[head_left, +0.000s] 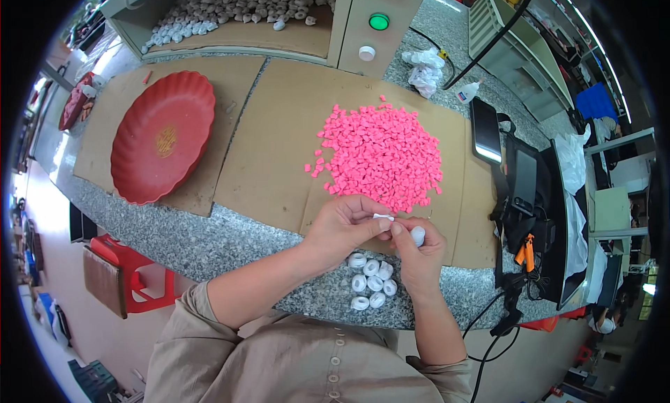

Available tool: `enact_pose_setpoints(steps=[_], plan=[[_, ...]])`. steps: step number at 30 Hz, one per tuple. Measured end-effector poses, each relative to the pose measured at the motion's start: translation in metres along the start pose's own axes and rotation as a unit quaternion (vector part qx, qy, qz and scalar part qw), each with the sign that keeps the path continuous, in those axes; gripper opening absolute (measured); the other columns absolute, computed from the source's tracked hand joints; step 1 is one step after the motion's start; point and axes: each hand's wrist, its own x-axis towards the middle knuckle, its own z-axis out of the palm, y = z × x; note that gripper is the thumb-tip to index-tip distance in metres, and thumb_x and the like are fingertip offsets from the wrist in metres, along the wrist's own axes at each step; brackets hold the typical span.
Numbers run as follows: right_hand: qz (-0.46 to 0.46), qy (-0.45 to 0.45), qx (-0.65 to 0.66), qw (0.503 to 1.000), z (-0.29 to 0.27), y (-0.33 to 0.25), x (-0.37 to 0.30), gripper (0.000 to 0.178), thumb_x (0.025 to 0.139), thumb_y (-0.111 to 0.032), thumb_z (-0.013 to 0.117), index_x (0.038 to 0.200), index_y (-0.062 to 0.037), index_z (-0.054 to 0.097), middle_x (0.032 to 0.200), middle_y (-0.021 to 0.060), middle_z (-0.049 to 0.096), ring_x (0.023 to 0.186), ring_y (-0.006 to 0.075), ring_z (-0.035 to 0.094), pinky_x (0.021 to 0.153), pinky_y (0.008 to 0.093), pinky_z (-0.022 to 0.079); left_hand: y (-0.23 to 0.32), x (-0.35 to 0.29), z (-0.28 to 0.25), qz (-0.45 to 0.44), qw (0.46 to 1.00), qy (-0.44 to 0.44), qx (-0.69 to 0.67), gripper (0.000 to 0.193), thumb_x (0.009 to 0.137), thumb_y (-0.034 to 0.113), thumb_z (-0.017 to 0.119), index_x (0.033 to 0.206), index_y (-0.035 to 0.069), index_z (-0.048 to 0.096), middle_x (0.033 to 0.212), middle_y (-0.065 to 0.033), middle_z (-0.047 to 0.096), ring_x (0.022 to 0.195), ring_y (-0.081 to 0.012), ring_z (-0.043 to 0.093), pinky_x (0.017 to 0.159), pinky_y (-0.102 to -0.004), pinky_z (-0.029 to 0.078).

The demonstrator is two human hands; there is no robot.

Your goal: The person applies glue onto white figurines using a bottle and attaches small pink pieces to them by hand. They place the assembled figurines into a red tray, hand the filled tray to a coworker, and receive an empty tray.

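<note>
My left hand [342, 228] is closed, pinching a small white plastic piece [382, 217] between thumb and fingers. Meeting it at the fingertips, my right hand [423, 256] is also closed, with a round white plastic part [417, 235] tucked in its curled fingers. Whether its thumb and forefinger also touch the left hand's piece is hard to see. Just beyond both hands spreads a pile of small bright pink pieces [384, 155] on brown cardboard [272, 138]. Several round white parts [375, 284], hollow on top, lie on the speckled stone counter between my forearms.
A red fluted dish [164, 134] rests on cardboard at the left. Behind stands a metal cabinet [349, 33] with button lights and a heap of pale parts [244, 5] inside. At the right are a phone [486, 131], a black bag and cables. A red stool [136, 274] stands left of the counter.
</note>
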Motion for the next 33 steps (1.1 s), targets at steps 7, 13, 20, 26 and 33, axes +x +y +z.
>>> enact_pose_setpoints(steps=[7, 13, 20, 26, 33], plan=[[0.022, 0.002, 0.049, 0.999, -0.005, 0.004, -0.003, 0.005, 0.076, -0.006, 0.058, 0.078, -0.0017, 0.057, 0.070, 0.0023, 0.055, 0.057, 0.0066, 0.049, 0.049, 0.0189, 0.037, 0.022, -0.010, 0.008, 0.099, 0.990, 0.072, 0.065, 0.013, 0.078, 0.002, 0.056, 0.091, 0.000, 0.055, 0.083, -0.0069, 0.059, 0.073, -0.0119, 0.056, 0.067, -0.0237, 0.046], [0.041, 0.051, 0.153, 0.986, -0.021, -0.012, 0.007, 0.021, 0.078, -0.010, 0.049, 0.097, -0.0030, 0.045, 0.074, 0.0054, 0.052, 0.064, 0.0126, 0.052, 0.055, 0.0272, 0.045, 0.143, -0.037, -0.098, 0.461, 0.647, 0.406, 0.452, 0.012, 0.078, 0.006, 0.057, 0.088, -0.001, 0.057, 0.079, -0.0031, 0.059, 0.073, -0.0062, 0.054, 0.064, -0.0176, 0.042], [0.076, 0.034, 0.153, 0.985, -0.023, -0.010, 0.010, 0.021, 0.079, -0.011, 0.046, 0.098, -0.0037, 0.041, 0.077, 0.0075, 0.053, 0.066, 0.0144, 0.053, 0.054, 0.0280, 0.045, 0.138, -0.049, -0.114, 0.098, 0.479, 0.408, 0.771, 0.035, 0.081, 0.035, 0.048, 0.093, 0.004, 0.057, 0.083, -0.0190, 0.058, 0.081, -0.0349, 0.055, 0.067, -0.0402, 0.043], [0.063, 0.040, 0.167, 0.983, -0.027, -0.014, 0.009, 0.019, 0.079, -0.010, 0.047, 0.096, -0.0034, 0.043, 0.076, 0.0076, 0.053, 0.064, 0.0140, 0.053, 0.052, 0.0269, 0.044, 0.110, -0.075, -0.099, 0.100, 0.418, 0.383, 0.818, 0.026, 0.081, 0.024, 0.049, 0.100, 0.006, 0.055, 0.079, -0.0170, 0.058, 0.073, -0.0344, 0.056, 0.062, -0.0410, 0.044], [0.054, 0.036, 0.163, 0.984, -0.030, -0.011, 0.009, 0.022, 0.080, -0.011, 0.049, 0.100, -0.0029, 0.043, 0.078, 0.0084, 0.055, 0.064, 0.0142, 0.054, 0.052, 0.0265, 0.045, 0.070, -0.088, -0.036, 0.216, 0.443, 0.276, 0.825, 0.028, 0.074, 0.008, 0.055, 0.103, 0.007, 0.054, 0.085, -0.0121, 0.056, 0.077, -0.0310, 0.053, 0.065, -0.0372, 0.043]])
